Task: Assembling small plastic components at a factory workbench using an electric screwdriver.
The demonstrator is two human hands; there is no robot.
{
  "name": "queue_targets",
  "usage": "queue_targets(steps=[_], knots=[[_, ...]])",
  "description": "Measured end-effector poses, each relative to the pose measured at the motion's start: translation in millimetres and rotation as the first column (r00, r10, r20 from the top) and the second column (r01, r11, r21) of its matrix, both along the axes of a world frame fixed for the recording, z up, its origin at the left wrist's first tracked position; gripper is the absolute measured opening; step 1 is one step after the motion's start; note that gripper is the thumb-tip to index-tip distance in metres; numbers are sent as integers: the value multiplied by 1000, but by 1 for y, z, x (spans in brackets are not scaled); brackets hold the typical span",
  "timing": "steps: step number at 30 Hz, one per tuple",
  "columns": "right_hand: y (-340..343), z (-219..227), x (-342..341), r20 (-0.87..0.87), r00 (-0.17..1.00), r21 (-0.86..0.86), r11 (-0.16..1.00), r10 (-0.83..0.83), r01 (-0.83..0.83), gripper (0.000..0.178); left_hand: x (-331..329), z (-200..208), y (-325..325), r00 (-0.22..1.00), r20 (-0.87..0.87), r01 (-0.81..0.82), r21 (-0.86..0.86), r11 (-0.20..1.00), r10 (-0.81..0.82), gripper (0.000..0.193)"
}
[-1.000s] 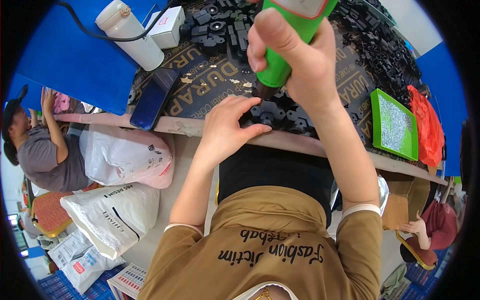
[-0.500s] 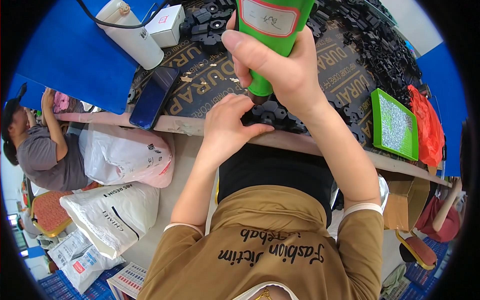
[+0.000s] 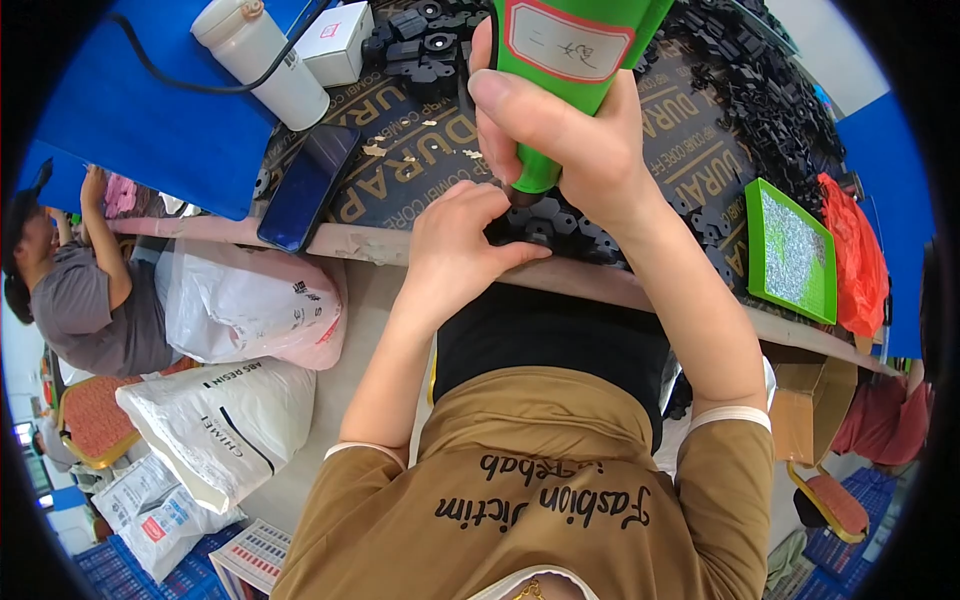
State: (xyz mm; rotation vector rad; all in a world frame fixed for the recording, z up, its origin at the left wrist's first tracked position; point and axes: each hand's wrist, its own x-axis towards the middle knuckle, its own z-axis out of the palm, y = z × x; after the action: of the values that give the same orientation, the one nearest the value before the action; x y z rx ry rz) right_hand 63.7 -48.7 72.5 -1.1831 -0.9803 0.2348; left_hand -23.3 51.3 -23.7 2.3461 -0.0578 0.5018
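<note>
My right hand (image 3: 600, 155) is wrapped round a green electric screwdriver (image 3: 590, 98) with a red-edged label. Its dark tip points down at a black plastic part (image 3: 545, 215) near the front edge of the workbench (image 3: 370, 243). On the left side of that part, my left hand (image 3: 450, 235) holds it with thumb and fingers. The fingertips lie close to the screwdriver tip, and the exact contact is partly hidden. More black parts (image 3: 705, 225) lie to the right, beside my right wrist.
A phone (image 3: 310, 185), a white bottle (image 3: 265, 70) and a white box (image 3: 335, 45) stand left. Piled black parts (image 3: 780, 110) cover the far right. A green tray (image 3: 757, 250) holds small silvery pieces beside a red bag (image 3: 858, 265). Another person (image 3: 95, 310) sits left. A black cord (image 3: 185, 88) hangs there.
The screwdriver's upper body has shifted slightly right and leans more, with my right hand following. The black cord at the upper left has swung lower. My left hand stays at the black part.
</note>
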Motion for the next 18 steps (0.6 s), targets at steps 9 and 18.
queue_targets(steps=[9,18], knots=[[0,1,3,28,996,-44,996,79,-78,29,1,-1,-2,998,62,4,20,1000,-5,37],[-20,40,0,-89,996,235,971,-19,40,62,-1,0,-2,1000,29,-3,66,998,1,48]])
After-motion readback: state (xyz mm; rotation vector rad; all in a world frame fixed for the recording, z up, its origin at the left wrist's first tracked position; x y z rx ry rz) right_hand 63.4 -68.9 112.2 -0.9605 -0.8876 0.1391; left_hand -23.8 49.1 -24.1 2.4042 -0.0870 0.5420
